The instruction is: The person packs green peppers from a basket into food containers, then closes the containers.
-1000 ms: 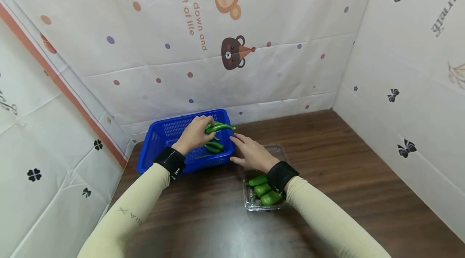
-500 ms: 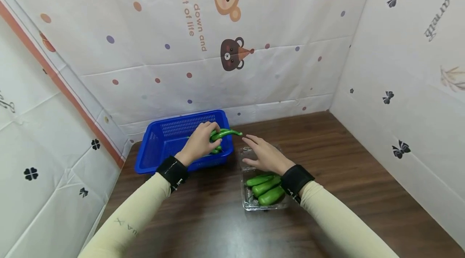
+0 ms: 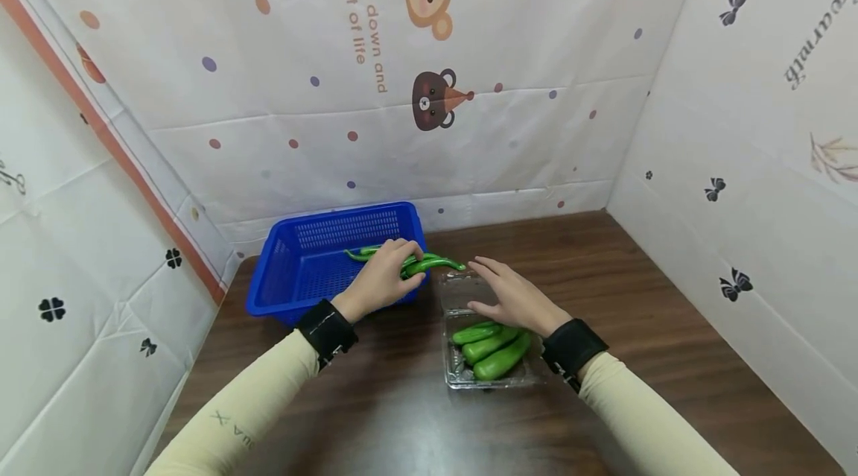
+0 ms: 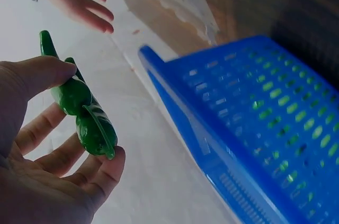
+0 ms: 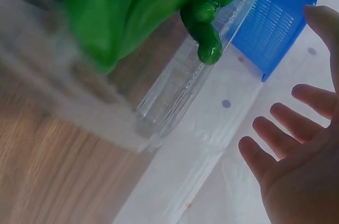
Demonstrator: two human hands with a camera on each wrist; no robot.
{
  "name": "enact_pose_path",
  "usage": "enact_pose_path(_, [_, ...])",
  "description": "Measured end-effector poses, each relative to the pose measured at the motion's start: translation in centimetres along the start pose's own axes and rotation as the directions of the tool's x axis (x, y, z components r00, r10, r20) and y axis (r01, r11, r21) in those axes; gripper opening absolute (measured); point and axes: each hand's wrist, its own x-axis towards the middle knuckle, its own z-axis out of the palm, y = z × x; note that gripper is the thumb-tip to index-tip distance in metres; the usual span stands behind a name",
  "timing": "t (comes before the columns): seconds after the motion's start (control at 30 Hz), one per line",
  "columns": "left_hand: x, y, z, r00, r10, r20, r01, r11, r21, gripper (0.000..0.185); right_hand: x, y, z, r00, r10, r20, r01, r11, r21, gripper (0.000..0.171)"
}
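Note:
My left hand (image 3: pixel 387 276) grips a few long green peppers (image 3: pixel 436 264) over the right rim of the blue basket (image 3: pixel 302 275); their tips poke out toward the clear plastic tray (image 3: pixel 462 379). In the left wrist view thumb and fingers curl round the peppers (image 4: pixel 79 108), with the basket (image 4: pixel 254 128) below. My right hand (image 3: pixel 511 296) hovers open, fingers spread, above the tray's far half, holding nothing. Three thick green peppers (image 3: pixel 492 348) lie in the tray's near half. The right wrist view shows the open hand (image 5: pixel 296 155) beside these peppers (image 5: pixel 132 7).
Everything sits on a dark wooden table (image 3: pixel 637 297) boxed in by white patterned sheets at the back and both sides. The basket stands in the far left corner, the tray just right of it.
My left hand has carried the long peppers from inside the basket rightward to its right rim. The right hand has drawn back from the basket to above the tray.

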Motion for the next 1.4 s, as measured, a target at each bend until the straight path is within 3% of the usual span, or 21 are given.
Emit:
enact_pose_path(0.3, [-0.3, 1.4, 1.0, 0.999, 0.039, 0.007, -0.039, 0.999, 0.008, 0.024, -2.0, 0.5, -0.6, 1.000, 0.015, -0.015, -0.015, 1.000, 0.012, 0.076])
enact_pose_path(0.57, [-0.6, 2.2, 1.9, 0.996, 0.085, 0.010, -0.085, 0.995, -0.043, 0.025, -3.3, 1.2, -0.7, 0.999, 0.040, -0.033, -0.040, 0.999, -0.003, 0.075])
enact_pose_path(0.87, [-0.4, 3.4, 3.1, 0.991, 0.126, 0.048, -0.123, 0.990, -0.062, 0.022, -5.2, 2.2, -0.4, 0.994, 0.103, -0.026, -0.103, 0.995, 0.000, 0.072])
enact_pose_path(1.2, [-0.4, 4.9, 4.7, 0.986, 0.141, 0.087, -0.135, 0.988, -0.075, 0.022, -5.9, 3.0, 0.0, 0.994, 0.101, -0.034, -0.101, 0.995, 0.005, 0.059])
enact_pose_path(1.4, [-0.6, 5.8, 5.7, 0.978, 0.183, 0.100, -0.175, 0.981, -0.086, 0.023, -6.1, 3.3, 0.1, 0.996, 0.079, -0.040, -0.080, 0.997, -0.022, 0.050])
